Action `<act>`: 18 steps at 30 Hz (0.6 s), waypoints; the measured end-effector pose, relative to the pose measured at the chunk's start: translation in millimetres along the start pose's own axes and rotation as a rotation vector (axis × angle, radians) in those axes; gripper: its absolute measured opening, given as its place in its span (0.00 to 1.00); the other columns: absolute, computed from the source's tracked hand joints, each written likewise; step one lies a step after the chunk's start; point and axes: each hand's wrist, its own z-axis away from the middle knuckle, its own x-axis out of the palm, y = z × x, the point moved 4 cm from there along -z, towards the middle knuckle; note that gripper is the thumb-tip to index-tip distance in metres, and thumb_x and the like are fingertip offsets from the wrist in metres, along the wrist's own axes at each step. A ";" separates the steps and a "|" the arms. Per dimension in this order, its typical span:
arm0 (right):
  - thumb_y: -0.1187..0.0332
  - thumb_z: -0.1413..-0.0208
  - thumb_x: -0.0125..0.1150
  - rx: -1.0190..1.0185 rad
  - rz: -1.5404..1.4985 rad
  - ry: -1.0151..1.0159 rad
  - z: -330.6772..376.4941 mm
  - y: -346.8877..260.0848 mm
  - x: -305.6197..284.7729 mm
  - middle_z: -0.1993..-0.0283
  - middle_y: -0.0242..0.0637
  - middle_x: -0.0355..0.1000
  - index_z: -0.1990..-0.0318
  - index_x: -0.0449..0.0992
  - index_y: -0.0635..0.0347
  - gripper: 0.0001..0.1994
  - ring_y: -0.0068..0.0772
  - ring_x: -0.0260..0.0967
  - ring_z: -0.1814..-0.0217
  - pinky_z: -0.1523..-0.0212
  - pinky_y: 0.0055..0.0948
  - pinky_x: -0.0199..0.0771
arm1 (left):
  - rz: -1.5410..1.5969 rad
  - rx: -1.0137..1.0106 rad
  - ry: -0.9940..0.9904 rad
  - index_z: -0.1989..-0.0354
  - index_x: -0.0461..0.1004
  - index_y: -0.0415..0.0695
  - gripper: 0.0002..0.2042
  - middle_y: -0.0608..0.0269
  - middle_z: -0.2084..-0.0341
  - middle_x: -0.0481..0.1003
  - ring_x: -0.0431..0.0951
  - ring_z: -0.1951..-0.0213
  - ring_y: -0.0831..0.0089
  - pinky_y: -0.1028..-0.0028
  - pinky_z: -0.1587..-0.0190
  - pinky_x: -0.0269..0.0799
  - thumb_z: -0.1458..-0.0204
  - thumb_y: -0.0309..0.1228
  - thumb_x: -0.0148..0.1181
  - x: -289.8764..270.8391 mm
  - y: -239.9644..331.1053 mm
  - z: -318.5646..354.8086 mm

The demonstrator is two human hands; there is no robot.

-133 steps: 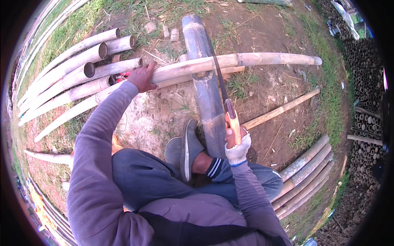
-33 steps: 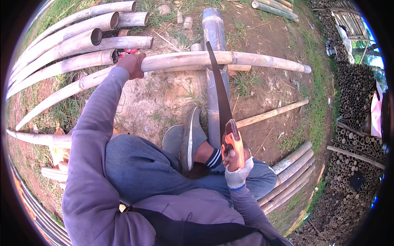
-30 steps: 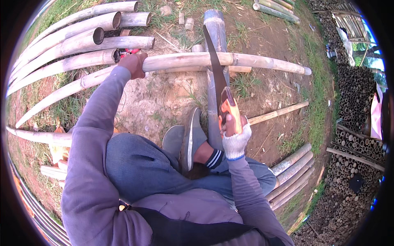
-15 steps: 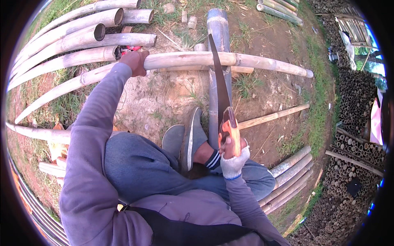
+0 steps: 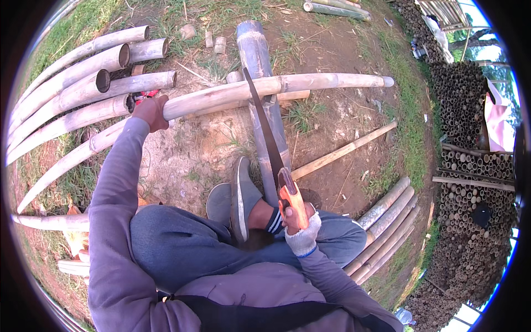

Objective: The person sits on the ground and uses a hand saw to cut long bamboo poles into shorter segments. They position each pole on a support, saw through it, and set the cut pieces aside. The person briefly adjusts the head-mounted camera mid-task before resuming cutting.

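Observation:
A long pale bamboo pole [image 5: 221, 99] runs across in front of me, bowed by the lens. My left hand [image 5: 151, 113] is wrapped around it on the left. In my right hand [image 5: 303, 226], which wears a whitish fingerless glove, is the orange handle of a handsaw [image 5: 265, 123]. The dark blade slants forward and lies across the pole, left of a joint ring; its tip shows just beyond the far side. How deep any cut goes cannot be seen. Beneath the pole, a thick grey bamboo log [image 5: 254, 45] lies lengthwise on the ground as a support.
Several bamboo poles [image 5: 66, 74] lie at the left, more [image 5: 387, 218] by my right knee. A thin bamboo stick [image 5: 345, 150] rests right of the log. Short cut pieces [image 5: 219, 45] sit at the far side. Stacked bamboo [image 5: 470, 105] fills the right edge.
The view has turned, shifting the scene leftward. The saw is drawn slightly back toward me, with less of its tip past the pole. Both hands keep their grips.

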 end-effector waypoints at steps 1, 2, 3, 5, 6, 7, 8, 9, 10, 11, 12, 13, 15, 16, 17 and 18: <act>0.53 0.31 0.67 -0.034 -0.011 0.004 -20.1 -2.1 10.3 0.75 0.31 0.75 0.58 0.76 0.65 0.20 0.18 0.72 0.76 0.74 0.23 0.73 | -0.001 0.003 0.007 0.49 0.76 0.49 0.29 0.50 0.58 0.85 0.85 0.52 0.48 0.53 0.48 0.81 0.60 0.41 0.80 1.5 -1.4 -1.5; 0.54 0.31 0.68 -0.058 -0.028 0.067 -55.5 -1.3 30.7 0.74 0.33 0.75 0.59 0.77 0.65 0.19 0.21 0.73 0.75 0.73 0.26 0.73 | -0.010 0.006 0.015 0.49 0.76 0.48 0.29 0.50 0.58 0.85 0.85 0.52 0.48 0.53 0.49 0.81 0.61 0.41 0.80 2.1 -0.1 -1.0; 0.56 0.32 0.69 -0.163 0.140 0.088 -97.5 -15.9 44.9 0.75 0.36 0.75 0.62 0.78 0.65 0.18 0.25 0.74 0.73 0.71 0.30 0.73 | -0.007 -0.001 0.018 0.50 0.76 0.48 0.29 0.50 0.58 0.85 0.85 0.52 0.47 0.53 0.49 0.81 0.61 0.41 0.81 -1.0 2.5 0.2; 0.51 0.38 0.73 -0.069 0.164 0.152 -160.7 -14.6 71.3 0.68 0.53 0.79 0.60 0.79 0.66 0.22 0.54 0.80 0.66 0.64 0.43 0.77 | -0.024 0.031 0.020 0.50 0.76 0.48 0.29 0.50 0.58 0.85 0.85 0.52 0.48 0.54 0.48 0.81 0.62 0.41 0.81 -3.9 16.2 -1.1; 0.50 0.38 0.73 0.053 0.118 0.118 -176.9 -35.5 82.0 0.68 0.53 0.79 0.59 0.79 0.66 0.23 0.54 0.81 0.66 0.62 0.46 0.78 | -0.034 0.019 0.025 0.49 0.77 0.48 0.30 0.50 0.58 0.85 0.85 0.52 0.48 0.54 0.48 0.81 0.62 0.42 0.81 -5.5 10.8 -2.2; 0.51 0.38 0.72 0.000 0.081 0.097 -178.8 -50.4 87.5 0.68 0.53 0.79 0.58 0.78 0.66 0.22 0.54 0.81 0.64 0.61 0.45 0.78 | -0.017 0.019 0.019 0.48 0.77 0.49 0.30 0.49 0.58 0.85 0.86 0.52 0.48 0.54 0.48 0.81 0.62 0.43 0.81 -3.3 1.2 -2.5; 0.52 0.37 0.71 -0.048 0.057 0.083 -174.2 -58.0 87.8 0.67 0.53 0.79 0.57 0.78 0.66 0.22 0.54 0.81 0.63 0.60 0.45 0.78 | 0.006 0.032 0.006 0.48 0.78 0.49 0.31 0.49 0.57 0.85 0.86 0.52 0.48 0.54 0.48 0.81 0.62 0.44 0.81 -1.8 -1.2 -1.5; 0.53 0.36 0.71 -0.172 -0.045 0.108 -170.1 -54.7 88.1 0.66 0.53 0.79 0.55 0.78 0.66 0.21 0.54 0.81 0.61 0.59 0.45 0.78 | -0.001 0.035 0.003 0.46 0.78 0.49 0.33 0.49 0.57 0.85 0.86 0.53 0.49 0.54 0.48 0.81 0.62 0.46 0.81 -3.3 -3.3 -2.6; 0.53 0.36 0.70 -0.296 -0.137 0.134 -164.5 -43.1 85.0 0.64 0.52 0.79 0.54 0.78 0.66 0.20 0.54 0.81 0.60 0.58 0.45 0.78 | -0.004 0.038 0.010 0.46 0.78 0.49 0.33 0.49 0.57 0.85 0.86 0.53 0.49 0.55 0.48 0.81 0.62 0.46 0.82 -6.1 4.0 -4.0; 0.55 0.35 0.69 -0.274 -0.182 0.135 -160.7 -37.3 84.4 0.62 0.54 0.79 0.53 0.78 0.65 0.19 0.54 0.80 0.57 0.56 0.44 0.78 | -0.011 0.029 0.009 0.46 0.78 0.49 0.33 0.49 0.57 0.85 0.86 0.52 0.49 0.55 0.48 0.81 0.62 0.46 0.82 -6.5 6.6 -1.9; 0.55 0.35 0.69 -0.237 -0.101 0.134 -162.9 -32.0 82.6 0.62 0.55 0.79 0.53 0.78 0.64 0.19 0.56 0.80 0.57 0.56 0.45 0.78 | -0.017 0.021 0.008 0.47 0.78 0.49 0.33 0.49 0.56 0.85 0.86 0.52 0.49 0.55 0.48 0.81 0.62 0.47 0.82 -7.2 10.4 -2.6; 0.55 0.35 0.68 -0.195 -0.025 0.128 -165.3 -40.3 80.5 0.63 0.56 0.79 0.53 0.78 0.64 0.19 0.58 0.80 0.57 0.56 0.46 0.78 | -0.020 0.016 0.003 0.46 0.78 0.49 0.33 0.49 0.56 0.85 0.86 0.52 0.49 0.55 0.48 0.81 0.62 0.46 0.82 -6.3 11.8 -1.9; 0.55 0.36 0.69 -0.103 0.076 0.138 -174.0 -55.6 77.0 0.63 0.60 0.79 0.52 0.78 0.64 0.19 0.66 0.78 0.58 0.58 0.50 0.78 | -0.025 0.008 -0.003 0.46 0.78 0.49 0.33 0.50 0.55 0.85 0.86 0.52 0.49 0.55 0.47 0.81 0.63 0.45 0.82 -7.3 13.3 -2.3; 0.55 0.36 0.69 -0.098 0.116 0.139 -171.5 -60.2 74.4 0.63 0.60 0.79 0.53 0.78 0.64 0.19 0.67 0.78 0.59 0.59 0.51 0.77 | -0.018 -0.001 -0.005 0.46 0.78 0.49 0.33 0.50 0.55 0.85 0.86 0.52 0.49 0.55 0.47 0.81 0.63 0.45 0.82 -7.1 12.4 -0.8; 0.55 0.36 0.68 -0.093 0.157 0.141 -166.5 -63.2 68.8 0.63 0.60 0.79 0.53 0.78 0.64 0.19 0.68 0.78 0.59 0.59 0.52 0.77 | -0.016 0.013 0.006 0.45 0.78 0.49 0.33 0.50 0.55 0.85 0.86 0.52 0.50 0.55 0.47 0.81 0.63 0.44 0.82 -7.3 13.6 -0.7; 0.55 0.36 0.68 -0.090 0.200 0.142 -159.3 -67.6 60.4 0.63 0.60 0.79 0.54 0.79 0.65 0.19 0.68 0.78 0.60 0.60 0.52 0.77 | -0.012 0.026 0.018 0.45 0.77 0.49 0.33 0.51 0.55 0.85 0.86 0.52 0.50 0.55 0.47 0.81 0.63 0.43 0.82 -7.6 15.4 -2.7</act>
